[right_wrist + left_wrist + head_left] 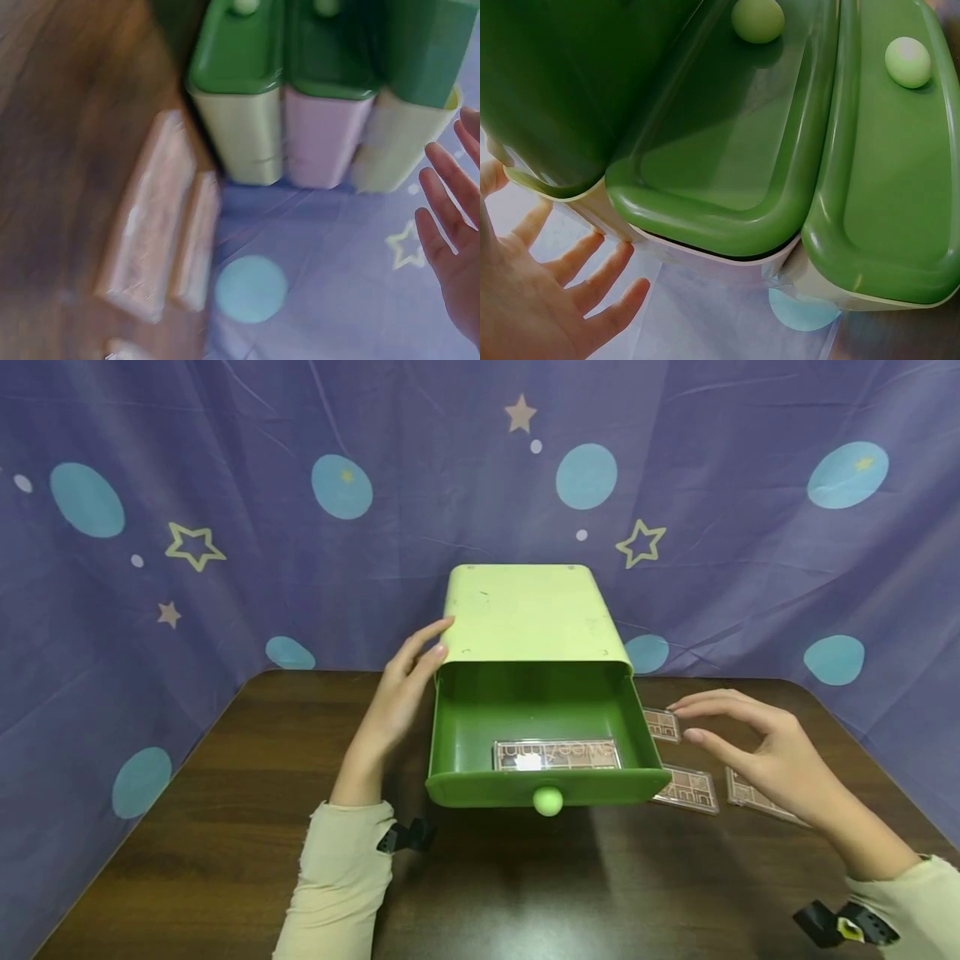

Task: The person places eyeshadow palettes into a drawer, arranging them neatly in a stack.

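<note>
A green drawer (525, 710) is pulled out of the top of a small chest of drawers (532, 610) with a pale yellow top. Inside it, against the front panel, lies an eyeshadow palette (557, 755) with a clear lid. My left hand (397, 702) touches the left side of the chest, its fingers extended in the left wrist view. To the right of the drawer, my right hand (757, 752) hovers with thumb and fingers apart, holding nothing. Near it on the table are three more palettes: a far one (662, 725), a nearer one (686, 789), and one (757, 795) partly hidden by the hand.
Below the pulled-out drawer are two closed green drawers, the middle one (720, 142) and the bottom one (900, 172), with round knobs. The chest stands on a dark wooden table (225, 827). A purple curtain (420, 460) with stars and ovals hangs behind.
</note>
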Demonstrator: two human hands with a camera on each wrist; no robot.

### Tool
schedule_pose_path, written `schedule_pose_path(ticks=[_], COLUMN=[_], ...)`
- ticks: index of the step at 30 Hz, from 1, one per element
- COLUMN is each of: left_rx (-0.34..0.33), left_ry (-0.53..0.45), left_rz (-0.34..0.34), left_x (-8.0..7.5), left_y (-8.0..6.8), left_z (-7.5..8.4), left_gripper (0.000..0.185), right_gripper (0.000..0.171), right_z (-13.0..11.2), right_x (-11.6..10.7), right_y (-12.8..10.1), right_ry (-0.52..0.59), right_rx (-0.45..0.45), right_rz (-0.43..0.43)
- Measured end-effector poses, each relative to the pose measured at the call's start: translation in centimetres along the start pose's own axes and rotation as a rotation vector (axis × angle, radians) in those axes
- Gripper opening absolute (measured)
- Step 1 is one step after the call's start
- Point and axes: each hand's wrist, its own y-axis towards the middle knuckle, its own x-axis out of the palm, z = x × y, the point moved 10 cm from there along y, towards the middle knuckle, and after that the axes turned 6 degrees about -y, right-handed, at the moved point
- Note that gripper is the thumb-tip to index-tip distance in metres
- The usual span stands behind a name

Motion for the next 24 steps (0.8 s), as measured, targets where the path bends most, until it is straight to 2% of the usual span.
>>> schedule_pose_path(ticks=[8,13,18,24], left_rx=[-0.010,-0.014,-0.012,-0.014], left_ry=[0.002,-0.005,-0.006,0.000], left_rz=[0.009,0.005,0.008,0.006], left_x=[-0.1,-0.1,-0.1,-0.1], left_y=[-0.1,-0.1,-0.1,-0.1], left_z=[-0.1,-0.2,-0.1,0.0], left_gripper=[0.044,0.044,0.044,0.044], right_gripper=[0.034,0.032,0.029,0.032], right_z=[5.2,8.0,10.2,12.1], right_x=[1.8,2.5,2.8,3.6], right_y=[-1.9,-3.1,-3.9,-4.6], right_ry=[-0.093,-0.135,-0.159,-0.171], right_rx=[0.154,0.230,0.283,0.341], right_rz=[-0.093,-0.115,-0.135,-0.204])
